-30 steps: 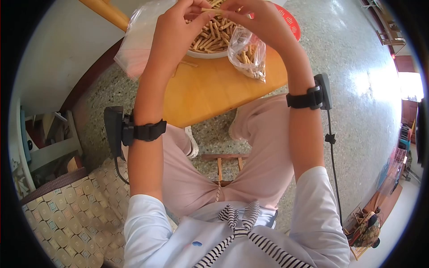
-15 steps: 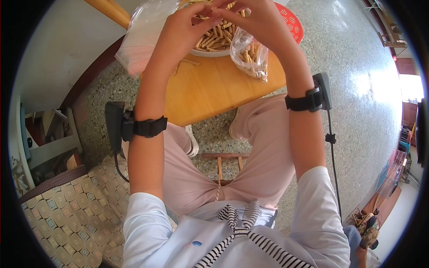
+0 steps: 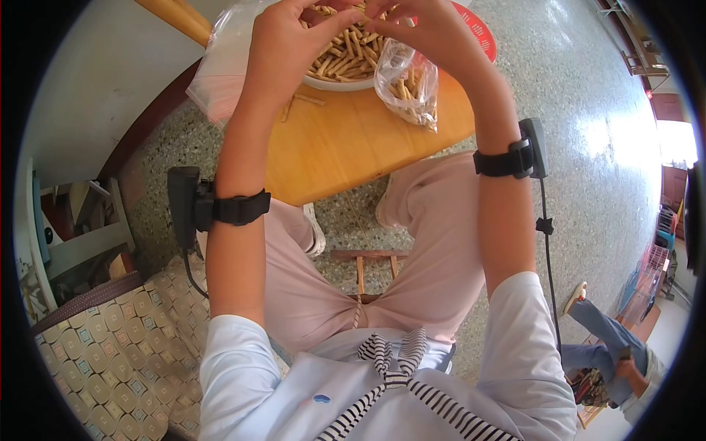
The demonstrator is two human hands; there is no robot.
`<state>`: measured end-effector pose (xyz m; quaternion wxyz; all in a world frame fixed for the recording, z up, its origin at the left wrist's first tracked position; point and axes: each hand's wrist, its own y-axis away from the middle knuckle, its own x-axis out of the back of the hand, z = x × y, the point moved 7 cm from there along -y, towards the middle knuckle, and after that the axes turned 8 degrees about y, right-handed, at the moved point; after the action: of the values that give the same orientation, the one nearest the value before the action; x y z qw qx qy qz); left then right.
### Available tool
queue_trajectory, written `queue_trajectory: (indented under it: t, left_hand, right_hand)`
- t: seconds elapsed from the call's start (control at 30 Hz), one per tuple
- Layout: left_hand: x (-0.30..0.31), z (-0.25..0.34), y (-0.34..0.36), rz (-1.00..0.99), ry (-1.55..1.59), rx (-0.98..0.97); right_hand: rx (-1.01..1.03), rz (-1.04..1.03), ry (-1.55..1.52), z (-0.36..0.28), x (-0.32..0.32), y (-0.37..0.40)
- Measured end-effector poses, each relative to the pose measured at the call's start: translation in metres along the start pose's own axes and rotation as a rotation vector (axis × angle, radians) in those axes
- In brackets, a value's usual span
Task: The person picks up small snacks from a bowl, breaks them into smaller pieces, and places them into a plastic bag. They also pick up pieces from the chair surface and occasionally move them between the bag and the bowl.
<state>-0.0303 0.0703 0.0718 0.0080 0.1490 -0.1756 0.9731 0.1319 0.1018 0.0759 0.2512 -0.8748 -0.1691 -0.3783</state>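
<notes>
My left hand (image 3: 298, 28) and my right hand (image 3: 412, 28) are raised over a white bowl (image 3: 344, 85), thumbs and fingers pinched close together at the top edge of the view. Whatever lies between the fingertips is too small to make out. Short tan stick pieces (image 3: 346, 57) fill the bowl. Under my right hand, a clear plastic bag (image 3: 407, 92) with similar sticks in it leans against the bowl. A few loose sticks (image 3: 309, 99) lie on the wooden surface (image 3: 353, 147) below my left wrist.
Flat clear plastic bags (image 3: 224, 70) lie at the left of the wooden surface. A red perforated basket (image 3: 476, 33) shows behind my right hand. Patterned fabric (image 3: 118, 353) lies at lower left. Another person (image 3: 610, 345) is at lower right.
My hands have moved slightly apart, the left one shifting left, with the fingertips still close. At lower right, the other person has moved, and a leg and shoe now show.
</notes>
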Motion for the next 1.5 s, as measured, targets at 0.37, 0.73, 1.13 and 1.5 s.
queue_trajectory:
  t: [0.37, 0.73, 1.13, 1.5]
  left_hand:
    - [-0.029, 0.004, 0.019, -0.212, -0.035, -0.131]
    - [-0.038, 0.011, 0.017, 0.014, -0.021, -0.192]
    - [-0.045, 0.015, 0.02, 0.017, -0.242, -0.443]
    - [-0.031, -0.037, 0.019, -0.222, -0.736, -0.114]
  right_hand:
    - [0.105, -0.066, 0.098, 0.061, 0.01, 0.014]
    - [-0.113, -0.093, 0.15, 0.036, 0.015, 0.008]
    - [0.021, -0.08, 0.091, 0.041, 0.003, 0.009]
    - [-0.04, -0.041, 0.129, 0.036, -0.027, 0.008]
